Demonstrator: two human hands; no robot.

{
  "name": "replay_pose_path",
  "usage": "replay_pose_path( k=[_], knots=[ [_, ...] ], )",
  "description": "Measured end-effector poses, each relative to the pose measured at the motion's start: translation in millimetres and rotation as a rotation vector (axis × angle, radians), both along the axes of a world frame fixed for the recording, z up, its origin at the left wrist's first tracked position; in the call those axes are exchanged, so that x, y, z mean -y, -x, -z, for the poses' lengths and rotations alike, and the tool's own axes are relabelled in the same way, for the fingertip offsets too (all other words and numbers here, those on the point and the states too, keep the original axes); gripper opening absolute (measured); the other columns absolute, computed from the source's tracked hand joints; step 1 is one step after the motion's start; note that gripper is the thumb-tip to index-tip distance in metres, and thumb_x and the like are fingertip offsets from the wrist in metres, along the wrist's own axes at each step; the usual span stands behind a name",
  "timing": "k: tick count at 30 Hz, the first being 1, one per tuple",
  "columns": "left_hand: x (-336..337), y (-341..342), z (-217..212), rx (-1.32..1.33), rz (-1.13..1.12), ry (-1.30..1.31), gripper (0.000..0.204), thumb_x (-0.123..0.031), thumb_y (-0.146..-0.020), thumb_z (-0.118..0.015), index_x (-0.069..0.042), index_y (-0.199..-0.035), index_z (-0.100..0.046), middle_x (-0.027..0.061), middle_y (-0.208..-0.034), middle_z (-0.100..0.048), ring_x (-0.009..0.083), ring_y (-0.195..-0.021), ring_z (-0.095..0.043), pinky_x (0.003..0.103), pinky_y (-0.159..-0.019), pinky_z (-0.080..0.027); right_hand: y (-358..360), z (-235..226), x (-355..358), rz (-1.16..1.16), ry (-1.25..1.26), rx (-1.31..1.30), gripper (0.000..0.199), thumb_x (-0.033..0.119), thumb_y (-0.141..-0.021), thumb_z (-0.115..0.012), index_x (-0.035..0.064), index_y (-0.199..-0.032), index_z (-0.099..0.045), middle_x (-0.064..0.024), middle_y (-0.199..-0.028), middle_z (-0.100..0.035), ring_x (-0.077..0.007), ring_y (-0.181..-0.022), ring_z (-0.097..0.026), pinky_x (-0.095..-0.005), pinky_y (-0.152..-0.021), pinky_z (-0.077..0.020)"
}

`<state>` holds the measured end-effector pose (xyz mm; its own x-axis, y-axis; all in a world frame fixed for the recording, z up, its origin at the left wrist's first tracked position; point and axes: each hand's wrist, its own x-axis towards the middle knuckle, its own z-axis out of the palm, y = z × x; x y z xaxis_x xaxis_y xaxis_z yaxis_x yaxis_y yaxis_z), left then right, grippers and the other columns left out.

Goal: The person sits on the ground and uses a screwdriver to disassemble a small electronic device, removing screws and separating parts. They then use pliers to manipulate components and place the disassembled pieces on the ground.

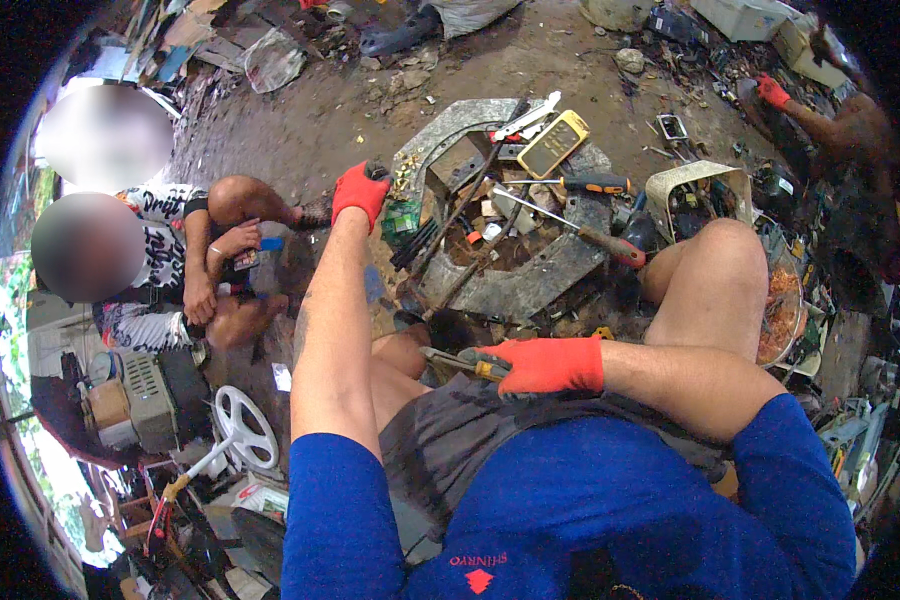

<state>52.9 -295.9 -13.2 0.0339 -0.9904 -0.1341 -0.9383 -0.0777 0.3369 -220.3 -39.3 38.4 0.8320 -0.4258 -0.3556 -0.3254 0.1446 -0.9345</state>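
Observation:
My left hand (360,190), in a red glove, reaches forward over the grey stone slab (530,280) and closes on a small green circuit board (402,215) at the slab's left edge. My right hand (542,365), also in a red glove, rests over my lap and grips yellow-handled pliers (465,362) that point left. On the slab lie two screwdrivers (570,225), a yellow device casing (553,143), dark rods and small scrap parts.
My bare knees flank the slab. A person (185,265) sits on the ground at the left. Another person's red-gloved hand (773,92) works at the upper right. Scrap electronics and a bowl of copper bits (782,310) crowd the right; a white wheel (245,425) lies lower left.

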Motion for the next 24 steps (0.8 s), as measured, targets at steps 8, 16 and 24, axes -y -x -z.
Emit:
replay_pose_path(
  k=[8,16,24],
  knots=[
    [7.0,2.1,11.6,0.066,0.011,-0.018,0.034,-0.03,-0.079,-0.066,-0.01,-0.107,-0.067,0.0157,-0.109,-0.067,0.0328,-0.103,-0.063,0.04,-0.089,-0.049,4.7,-9.1,8.7,-0.067,-0.085,-0.059,0.08,0.031,-0.078,-0.063,0.0102,-0.148,-0.029,-0.0272,-0.133,-0.049,-0.039,-0.12,-0.051,-0.0405,-0.1,-0.042],
    [-28.8,-38.5,-11.8,-1.453,-0.284,-0.181,0.036,-0.033,-0.095,-0.051,-0.004,-0.113,-0.06,0.0131,-0.1,-0.067,0.0308,-0.09,-0.065,0.046,-0.082,-0.052,-2.3,6.3,3.6,0.108,-0.044,0.047,0.051,0.025,-0.077,-0.063,0.0088,-0.125,-0.055,-0.0129,-0.106,-0.068,-0.0274,-0.096,-0.064,-0.0408,-0.085,-0.0489],
    [-182.8,-6.3,-99.6,-2.008,-0.072,-0.051,0.04,-0.04,-0.097,-0.048,-0.006,-0.115,-0.059,0.0116,-0.11,-0.063,0.0274,-0.096,-0.062,0.044,-0.083,-0.053,3.1,5.9,4.6,0.437,-0.119,0.045,0.039,0.019,-0.082,-0.063,0.0054,-0.118,-0.059,-0.0075,-0.104,-0.066,-0.0173,-0.094,-0.061,-0.0323,-0.085,-0.0482]
  ],
)
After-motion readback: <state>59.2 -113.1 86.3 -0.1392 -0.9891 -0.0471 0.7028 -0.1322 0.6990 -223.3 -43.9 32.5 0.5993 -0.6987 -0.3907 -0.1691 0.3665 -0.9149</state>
